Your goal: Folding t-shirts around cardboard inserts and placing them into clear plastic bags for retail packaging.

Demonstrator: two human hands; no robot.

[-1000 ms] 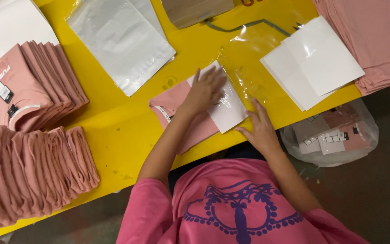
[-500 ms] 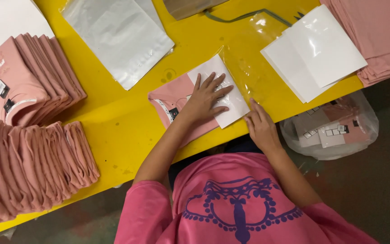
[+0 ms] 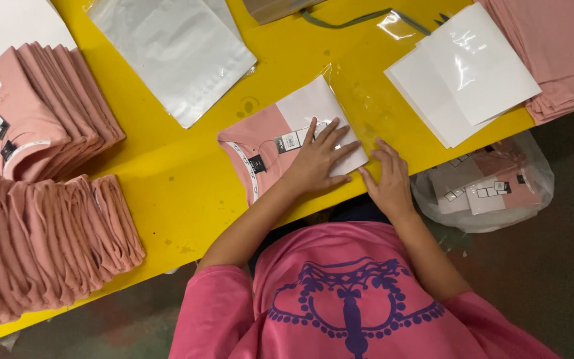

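**Seen from above: two hands pressing a folded pink shirt at a yellow table**

Overhead, we look down on a yellow table (image 3: pixel 167 193) that fills most of the view, with a person in a pink top seated at its near edge. At the far left we see two big stacks of folded pink shirts (image 3: pixel 41 246), one fanned out above the other. At the upper right corner lies another pile of pink fabric (image 3: pixel 559 53). Near the top, left of centre, rests a pile of silvery plastic bags (image 3: pixel 174 53), and to the right a stack of white cards (image 3: pixel 466 73). Off the table's right edge, lower down, sits a clear bag of packed shirts (image 3: pixel 486 189).

At the middle of the table's near edge we find the folded pink shirt (image 3: pixel 260 143), lying flat with a white card (image 3: pixel 313 106) over its right half and a small tag near the collar. A clear plastic sleeve (image 3: pixel 360 100) lies touching its right side; we cannot tell how far the shirt sits inside it.

Our left hand (image 3: pixel 320 159) lies flat on the shirt and card, fingers spread apart, gripping nothing. Our right hand (image 3: pixel 390 179) rests just beside it at the shirt's right edge, fingers together and extended, pressing the plastic rather than closing on it.
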